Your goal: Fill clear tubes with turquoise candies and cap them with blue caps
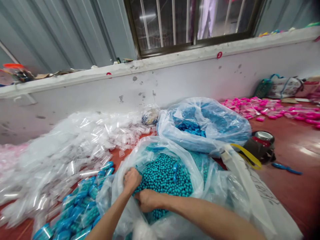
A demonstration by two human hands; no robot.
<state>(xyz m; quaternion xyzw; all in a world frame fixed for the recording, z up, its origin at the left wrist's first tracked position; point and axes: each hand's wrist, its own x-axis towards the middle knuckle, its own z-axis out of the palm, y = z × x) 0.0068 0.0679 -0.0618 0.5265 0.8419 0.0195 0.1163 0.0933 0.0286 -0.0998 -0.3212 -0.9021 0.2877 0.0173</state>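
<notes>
At the far left, a big heap of empty clear plastic sleeves [62, 146] spreads across the red counter [295, 156], loose and glossy. Just near of it, at the bottom left, lies a pile of filled sleeves [77, 210], each packed with teal beads.

In the near middle an open clear plastic bag [160, 151] holds a mound of small teal beads [165, 176]. Both hands are inside its mouth, touching each other at the left edge of the mound. The left hand [131, 179] is curled into a loose fist over the beads; whether anything is pinched inside it cannot be told. The right hand [147, 200], coming in from the right across the bag, is pushed down among the beads with its fingers hidden, so its grip cannot be told either.

The beads look hard, smooth and light singly, likely to roll and spill, so they would handle best scooped in a cupped palm, not pinched. The bag film is thin, soft and slippery; its rolled rim is the place to hold.

Farther right and beyond stands a second bag [212, 123] with darker blue pieces. Right of that are a tape dispenser [260, 145], a blue pen [286, 169], and at the far right a scatter of pink packets [275, 110].
</notes>
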